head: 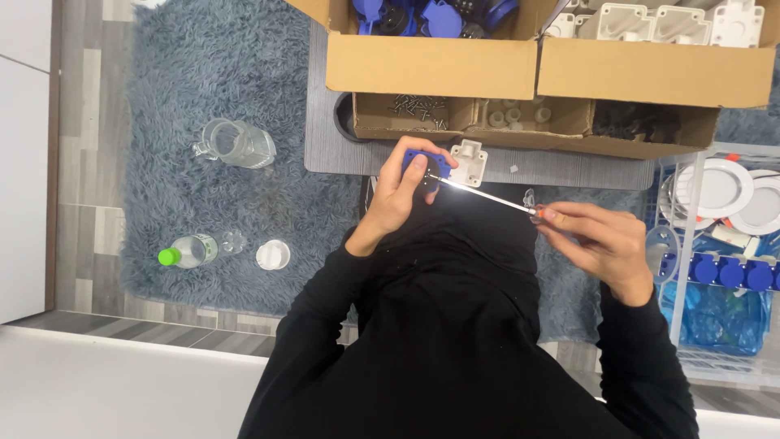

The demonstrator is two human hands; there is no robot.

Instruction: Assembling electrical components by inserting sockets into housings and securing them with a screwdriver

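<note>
At the edge of a grey desk (pixel 569 167), the left hand (pixel 398 195) grips a blue socket part (pixel 422 162) beside a white housing (pixel 469 162), while the right hand (pixel 597 240) clenches a screwdriver (pixel 487 195) angled into it. The long shaft, held far back, could slip off the screw and jab the thumb (pixel 417 167) or drop the screw onto the shaggy rug (pixel 203 211).

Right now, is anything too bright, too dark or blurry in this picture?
Head view: the screwdriver shaft glares white between the left hand and the right hand; the black sleeves and lap are dark with little detail; the clear jug on the rug is faint; edges bend slightly, wide-lens style.
</note>
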